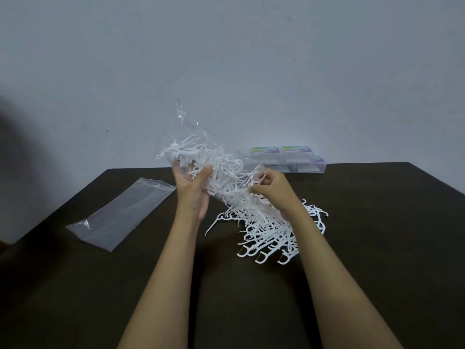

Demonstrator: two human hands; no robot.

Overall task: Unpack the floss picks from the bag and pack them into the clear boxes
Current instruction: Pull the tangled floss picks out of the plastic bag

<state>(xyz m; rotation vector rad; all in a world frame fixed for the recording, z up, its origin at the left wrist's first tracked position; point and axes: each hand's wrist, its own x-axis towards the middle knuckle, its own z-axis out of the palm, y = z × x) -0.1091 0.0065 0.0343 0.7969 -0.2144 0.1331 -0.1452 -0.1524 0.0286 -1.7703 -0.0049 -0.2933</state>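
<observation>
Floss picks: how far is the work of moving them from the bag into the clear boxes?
Done: one empty bag lies flat on the table, and a heap of picks is out. In hand: the left hand and right hand grip a second bag, tilted, picks spilling. Left: all packing; the clear boxes stand untouched at the far edge.

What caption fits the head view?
Left hand and right hand tip a clear bag, spilling floss picks onto the dark table.

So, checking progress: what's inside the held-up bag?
Tangled white floss picks, trailing from its lower end down to the pile. The left hand and right hand cover part of the bag.
</observation>
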